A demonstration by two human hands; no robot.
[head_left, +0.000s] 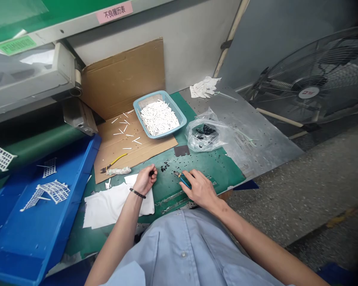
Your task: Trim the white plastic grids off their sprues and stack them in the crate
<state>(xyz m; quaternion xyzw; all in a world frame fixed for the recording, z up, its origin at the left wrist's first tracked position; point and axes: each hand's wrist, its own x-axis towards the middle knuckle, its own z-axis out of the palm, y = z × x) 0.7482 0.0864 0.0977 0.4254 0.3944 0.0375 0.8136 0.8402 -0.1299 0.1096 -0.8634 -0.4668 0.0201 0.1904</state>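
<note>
My left hand (145,179) is closed around some small black parts, a bit of black showing between thumb and fingers. A white cloth (116,204) lies under that wrist. In my right hand (200,187) is a pair of cutting pliers (183,179) with blue handles, its jaws pointing left. Between the two hands, a few small black pieces (164,167) lie on the green mat (170,188). Farther back sits a clear plastic bag (207,133) with black parts inside. A flat dark plate (181,150) lies just left of the bag.
A blue basket (181,119) full of white strips stands on cardboard (107,147), with loose strips and yellow-handled pliers (116,159) nearby. On the left, a blue bin (26,234) holds white lattice frames under a conveyor (41,139). White gloves (204,87) and a fan (308,91) are at right.
</note>
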